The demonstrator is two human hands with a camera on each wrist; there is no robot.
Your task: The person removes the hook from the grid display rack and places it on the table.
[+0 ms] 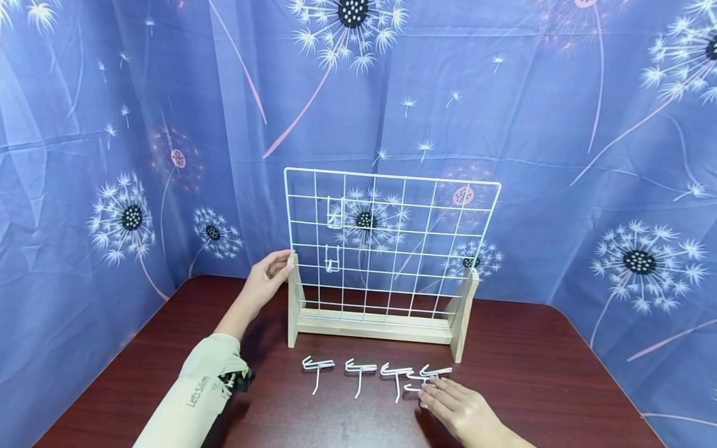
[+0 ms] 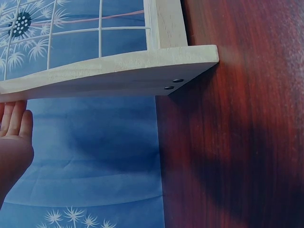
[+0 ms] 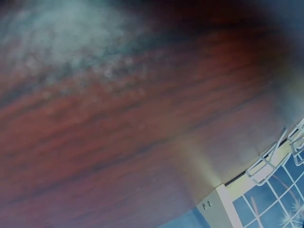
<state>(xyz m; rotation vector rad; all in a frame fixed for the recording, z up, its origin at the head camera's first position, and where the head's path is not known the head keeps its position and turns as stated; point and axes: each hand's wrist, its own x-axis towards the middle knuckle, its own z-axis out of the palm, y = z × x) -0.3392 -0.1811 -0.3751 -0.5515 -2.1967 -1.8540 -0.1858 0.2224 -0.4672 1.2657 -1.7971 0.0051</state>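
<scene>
A white wire grid panel (image 1: 386,233) stands upright in a pale wooden base (image 1: 375,326). My left hand (image 1: 269,277) grips the top of its left wooden side piece (image 1: 295,298), thumb in front; the left wrist view shows fingers (image 2: 16,118) at that piece's edge. Two white wire hooks hang on the grid, an upper hook (image 1: 335,213) and a lower hook (image 1: 332,259). At the right end of a row of white hooks on the table, my right hand (image 1: 456,407) pinches a hook (image 1: 413,387); its thumb is hidden. Another hook (image 1: 439,371) lies just beyond the fingertips.
Three more hooks lie to the left in the row: a left hook (image 1: 317,366), a middle hook (image 1: 360,368) and a right hook (image 1: 396,372). The dark red wooden table (image 1: 532,354) ends at a blue dandelion-print curtain (image 1: 560,205). The right wrist view is largely blurred.
</scene>
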